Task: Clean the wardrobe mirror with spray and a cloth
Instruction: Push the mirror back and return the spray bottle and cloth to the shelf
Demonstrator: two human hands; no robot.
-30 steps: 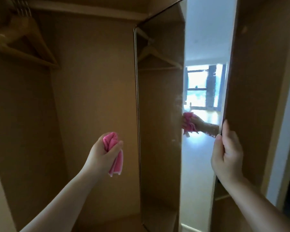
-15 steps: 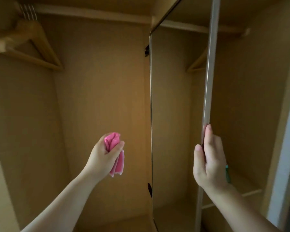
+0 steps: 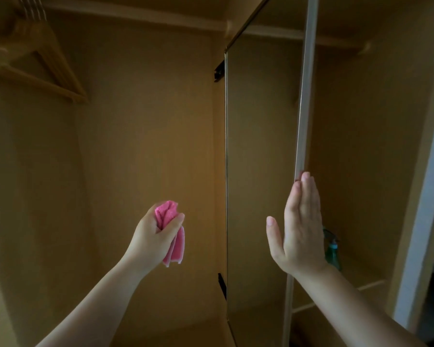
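1. Left hand (image 3: 153, 236): raised, fingers curled round a bunched pink cloth (image 3: 170, 221); the loose end hangs below the fist.
2. Right hand (image 3: 301, 229): flat, fingers straight and together, thumb apart, holding nothing. Fingertips (image 3: 305, 179) lie against the door edge (image 3: 305, 108).
3. Mirror (image 3: 258, 171): on the door face between the two hands, seen at a steep angle, reflecting wardrobe wood.
4. Spray bottle (image 3: 333, 254): green, just behind the right hand, partly hidden by it, on a shelf (image 3: 361, 274).
5. Hangers (image 3: 48, 68): wooden, above and left of the left hand.
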